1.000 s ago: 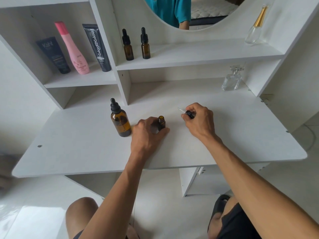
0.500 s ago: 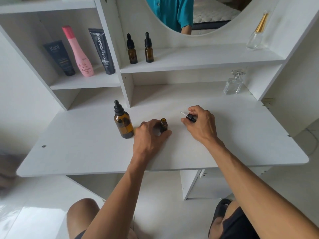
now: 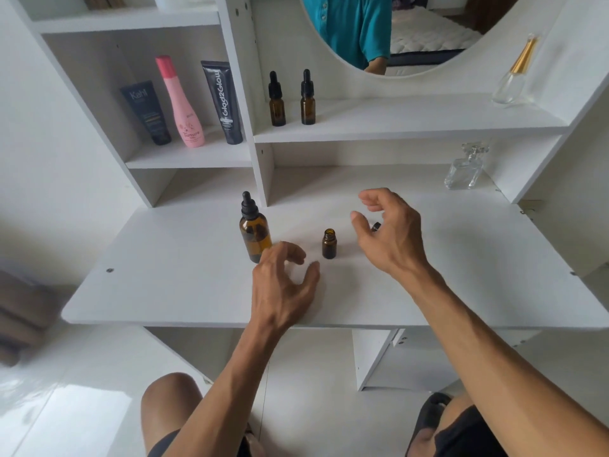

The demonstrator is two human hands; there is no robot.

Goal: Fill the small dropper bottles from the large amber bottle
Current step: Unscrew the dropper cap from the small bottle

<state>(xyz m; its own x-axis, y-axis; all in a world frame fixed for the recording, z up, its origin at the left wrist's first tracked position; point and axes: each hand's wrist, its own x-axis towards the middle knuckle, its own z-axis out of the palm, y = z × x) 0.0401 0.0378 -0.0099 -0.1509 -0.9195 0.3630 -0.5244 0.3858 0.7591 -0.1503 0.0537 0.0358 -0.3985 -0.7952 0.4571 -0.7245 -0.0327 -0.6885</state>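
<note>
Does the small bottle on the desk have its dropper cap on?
No, the small bottle stands with its neck open, and neither hand touches it.

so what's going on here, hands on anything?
Neither hand holds anything. The left hand hovers with loosely curled fingers in front of the large amber bottle, which has its dropper cap on. The right hand hangs open above the desk, over a small black dropper cap that is mostly hidden behind it. Between the hands stands one small dropper bottle, uncapped; its fill level is unclear. Two capped small bottles wait on the shelf.
</note>
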